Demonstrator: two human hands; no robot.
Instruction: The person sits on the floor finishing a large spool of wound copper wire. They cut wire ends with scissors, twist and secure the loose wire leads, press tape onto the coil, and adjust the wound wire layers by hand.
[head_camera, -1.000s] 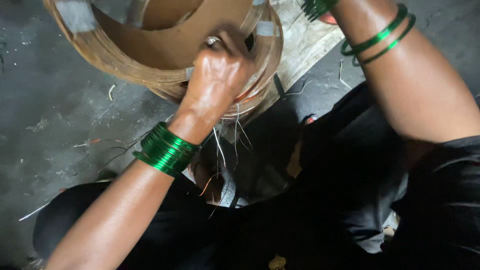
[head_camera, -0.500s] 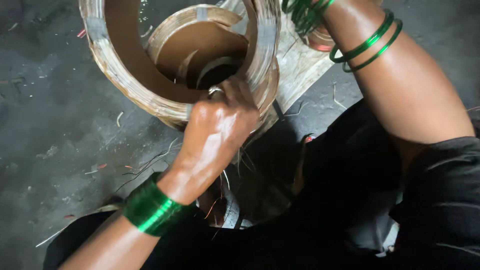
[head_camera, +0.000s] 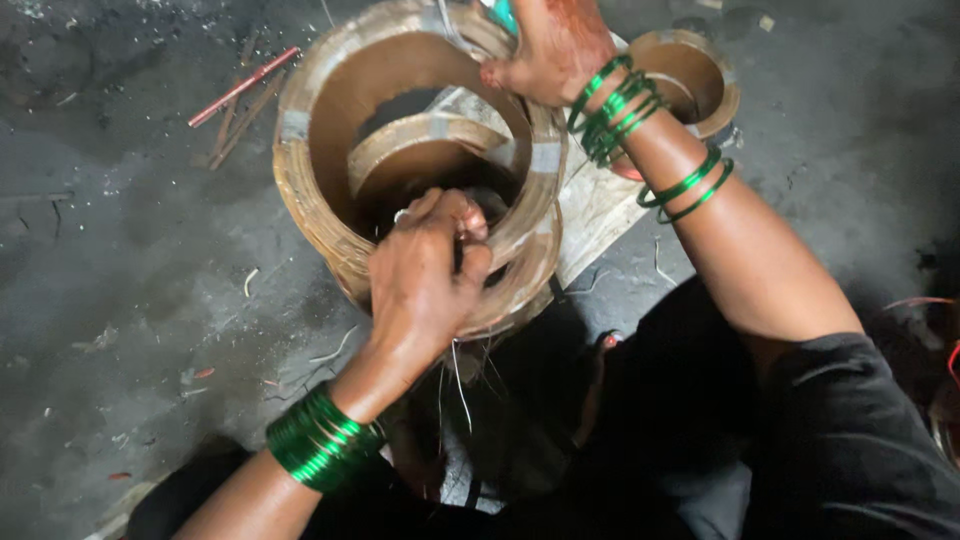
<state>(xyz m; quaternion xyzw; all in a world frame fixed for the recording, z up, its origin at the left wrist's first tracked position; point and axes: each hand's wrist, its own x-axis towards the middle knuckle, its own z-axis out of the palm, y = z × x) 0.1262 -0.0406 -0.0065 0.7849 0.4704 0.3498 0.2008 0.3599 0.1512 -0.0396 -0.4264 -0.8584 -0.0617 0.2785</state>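
1. The left hand (head_camera: 425, 275) rests on the near rim of a large wire coil (head_camera: 310, 190), a thick ring of brownish wound strands bound here and there with pale tape.
2. Its fingers (head_camera: 455, 215) are curled together over the rim and appear pinched on something small at the coil's inner edge; what they grip is too small to tell.
3. A ring shows on one finger, and a stack of green bangles (head_camera: 320, 440) sits on the left wrist, well behind the fingers.
4. The right hand (head_camera: 550, 45) lies on the far rim of the same coil, opposite the left fingers.
5. Its fingers (head_camera: 497, 73) are bent down against the rim, pressing on the wound wire; whether they close around it cannot be told.
6. Green bangles (head_camera: 610, 105) crowd the right wrist, and two more sit higher up the forearm.
7. Inside the large coil, between the two sets of fingers, lies a smaller coil (head_camera: 420, 140) of the same colour.
8. Another small coil (head_camera: 700, 70) sits just beyond the right wrist.
9. A pale flat board (head_camera: 595, 215) lies under the coils, beneath the right forearm.
10. Loose thin strands (head_camera: 460, 385) hang below the left fingers.
11. Everything rests on a dark grey floor (head_camera: 120, 250), where thin reddish rods (head_camera: 240, 88) lie well to the left of the fingers.
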